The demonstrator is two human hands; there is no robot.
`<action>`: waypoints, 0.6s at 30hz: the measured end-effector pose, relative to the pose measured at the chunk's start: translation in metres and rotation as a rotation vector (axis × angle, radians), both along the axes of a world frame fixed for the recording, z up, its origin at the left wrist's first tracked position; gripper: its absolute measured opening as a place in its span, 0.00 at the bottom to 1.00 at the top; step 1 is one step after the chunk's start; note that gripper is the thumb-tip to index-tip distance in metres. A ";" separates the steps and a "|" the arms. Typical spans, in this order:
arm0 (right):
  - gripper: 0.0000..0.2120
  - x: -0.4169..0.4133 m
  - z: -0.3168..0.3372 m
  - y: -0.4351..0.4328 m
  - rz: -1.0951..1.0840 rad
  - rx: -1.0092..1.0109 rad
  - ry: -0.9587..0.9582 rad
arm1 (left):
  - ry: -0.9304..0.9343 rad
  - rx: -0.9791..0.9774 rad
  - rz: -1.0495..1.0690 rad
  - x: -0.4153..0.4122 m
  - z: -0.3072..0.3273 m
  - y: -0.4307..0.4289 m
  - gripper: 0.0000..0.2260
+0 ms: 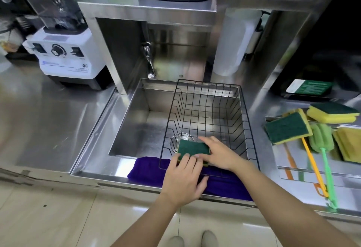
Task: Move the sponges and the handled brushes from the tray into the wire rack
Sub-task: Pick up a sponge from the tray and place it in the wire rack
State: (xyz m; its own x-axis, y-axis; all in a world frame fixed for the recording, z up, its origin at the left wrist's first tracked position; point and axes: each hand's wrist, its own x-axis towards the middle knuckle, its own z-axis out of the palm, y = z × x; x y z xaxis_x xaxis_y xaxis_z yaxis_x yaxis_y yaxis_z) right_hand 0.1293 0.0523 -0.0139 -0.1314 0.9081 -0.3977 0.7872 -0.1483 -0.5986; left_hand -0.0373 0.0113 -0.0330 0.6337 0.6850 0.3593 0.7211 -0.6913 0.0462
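Both hands (183, 176) pinching 1 sponge (193, 147) in rack (248, 121); tray (289, 170): 3 sponges, 2 brushes.

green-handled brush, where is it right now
In the head view the green-handled brush lies on the tray at the right, beside the orange-handled brush, right of the wire rack.

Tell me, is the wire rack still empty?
Nearly: the wire rack holds only one green-topped sponge, both hands on it.

Both hands (183, 176) (219, 154) forward, fingers (192, 158) flat
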 end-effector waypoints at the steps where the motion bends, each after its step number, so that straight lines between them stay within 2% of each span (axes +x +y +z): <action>1: 0.30 0.003 0.003 -0.002 -0.010 0.044 -0.028 | 0.017 -0.012 -0.022 0.008 0.001 -0.003 0.19; 6: 0.17 0.038 0.030 -0.010 -0.168 0.323 -0.144 | 0.087 -0.027 -0.132 0.056 0.010 -0.012 0.19; 8: 0.13 0.058 0.043 -0.014 -0.311 0.458 -0.173 | 0.110 -0.020 -0.170 0.072 0.012 -0.017 0.17; 11: 0.11 0.078 0.059 -0.011 -0.551 0.560 -0.185 | 0.140 -0.001 -0.148 0.073 0.007 -0.020 0.17; 14: 0.15 0.136 0.069 -0.025 -0.817 0.596 -0.283 | 0.116 -0.046 -0.161 0.093 0.006 -0.023 0.16; 16: 0.25 0.154 0.072 -0.026 -0.880 0.478 -0.322 | 0.096 -0.038 -0.155 0.092 0.004 -0.021 0.15; 18: 0.33 0.171 0.069 -0.025 -0.924 0.366 -0.263 | 0.089 -0.057 -0.151 0.093 0.003 -0.020 0.14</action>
State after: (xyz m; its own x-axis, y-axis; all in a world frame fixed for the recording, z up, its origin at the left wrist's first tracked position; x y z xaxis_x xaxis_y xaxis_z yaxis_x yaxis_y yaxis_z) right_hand 0.2998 0.0269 0.0550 0.7314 0.6819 0.0088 0.5713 -0.6056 -0.5539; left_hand 0.0554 -0.0091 -0.0298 0.7581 0.5978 0.2605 0.6126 -0.7898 0.0295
